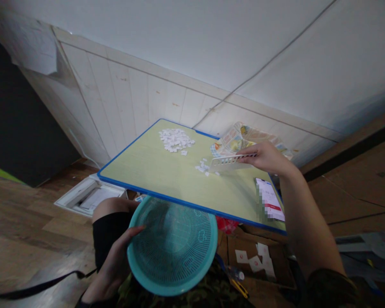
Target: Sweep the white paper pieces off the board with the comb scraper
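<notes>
— Teal mesh basket [173, 248] sits closest, low in the lap. How is it held?

— Left hand [115, 256] grips its rim from the side, fingers curled over the edge and wrist bent inward. It keeps the mouth facing up and the far rim tucked under the near edge of the desk [154, 171]. I judge that puts the bowl right where anything leaving that edge would land.

— And the other one?

— Right hand [268, 157] is closed on one end of a white slotted tray [229, 162], with the arm stretched forward across the desk. The tray stands on its long edge, touching the desk like a blade.

— What's near it?

— Small white pieces [203, 167] lie just beside the tray's free end. A bigger pile [176, 140] lies farther out, beyond both hands.

— Anything else?

— A phone [269, 199] lies flat beside the right forearm, and a printed sheet [240, 137] lies just past the right hand.
</notes>
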Demonstrator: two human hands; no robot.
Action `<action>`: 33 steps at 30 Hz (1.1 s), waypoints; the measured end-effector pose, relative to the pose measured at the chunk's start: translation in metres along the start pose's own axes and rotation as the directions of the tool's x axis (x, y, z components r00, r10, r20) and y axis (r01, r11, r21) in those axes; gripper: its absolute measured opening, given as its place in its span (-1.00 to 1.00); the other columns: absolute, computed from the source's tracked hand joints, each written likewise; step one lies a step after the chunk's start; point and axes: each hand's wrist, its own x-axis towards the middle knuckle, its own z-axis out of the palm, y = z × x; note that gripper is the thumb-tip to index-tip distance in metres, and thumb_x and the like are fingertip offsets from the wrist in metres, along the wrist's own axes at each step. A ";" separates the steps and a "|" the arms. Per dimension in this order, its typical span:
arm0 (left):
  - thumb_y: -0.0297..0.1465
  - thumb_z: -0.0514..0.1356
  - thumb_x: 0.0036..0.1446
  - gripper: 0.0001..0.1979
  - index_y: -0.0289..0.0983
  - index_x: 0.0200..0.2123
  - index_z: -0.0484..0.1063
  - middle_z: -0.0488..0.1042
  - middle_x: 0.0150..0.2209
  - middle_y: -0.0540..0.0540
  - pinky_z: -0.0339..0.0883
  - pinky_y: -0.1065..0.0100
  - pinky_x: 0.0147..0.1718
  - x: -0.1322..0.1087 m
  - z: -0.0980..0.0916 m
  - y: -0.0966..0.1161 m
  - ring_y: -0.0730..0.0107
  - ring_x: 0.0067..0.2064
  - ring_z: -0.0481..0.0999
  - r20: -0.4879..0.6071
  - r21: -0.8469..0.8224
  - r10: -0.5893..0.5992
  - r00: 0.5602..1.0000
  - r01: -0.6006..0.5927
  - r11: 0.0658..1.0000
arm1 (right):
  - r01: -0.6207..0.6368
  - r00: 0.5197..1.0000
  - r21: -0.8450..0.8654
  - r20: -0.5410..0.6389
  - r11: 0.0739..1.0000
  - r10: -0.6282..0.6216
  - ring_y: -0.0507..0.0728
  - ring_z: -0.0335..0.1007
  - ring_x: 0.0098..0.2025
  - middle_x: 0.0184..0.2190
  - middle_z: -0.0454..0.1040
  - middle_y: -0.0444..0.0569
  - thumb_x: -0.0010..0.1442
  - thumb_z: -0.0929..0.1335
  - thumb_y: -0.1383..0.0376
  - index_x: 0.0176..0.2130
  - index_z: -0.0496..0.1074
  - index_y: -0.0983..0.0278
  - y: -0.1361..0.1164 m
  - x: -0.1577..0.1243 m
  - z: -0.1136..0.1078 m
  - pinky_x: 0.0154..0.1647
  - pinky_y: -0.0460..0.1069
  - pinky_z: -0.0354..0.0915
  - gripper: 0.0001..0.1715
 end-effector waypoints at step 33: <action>-0.58 0.27 -0.02 -0.54 -0.38 0.02 0.49 0.68 -0.41 -0.14 0.59 0.17 -0.34 0.002 -0.001 -0.004 -0.04 -0.31 0.66 0.002 -0.028 -0.001 1.000 0.001 1.000 | -0.034 0.998 -0.022 -0.055 0.999 0.033 0.18 0.54 -0.31 -0.26 0.63 -0.04 0.11 0.41 0.23 -0.12 0.60 0.21 0.005 -0.010 -0.002 -0.33 -0.01 0.36 -0.68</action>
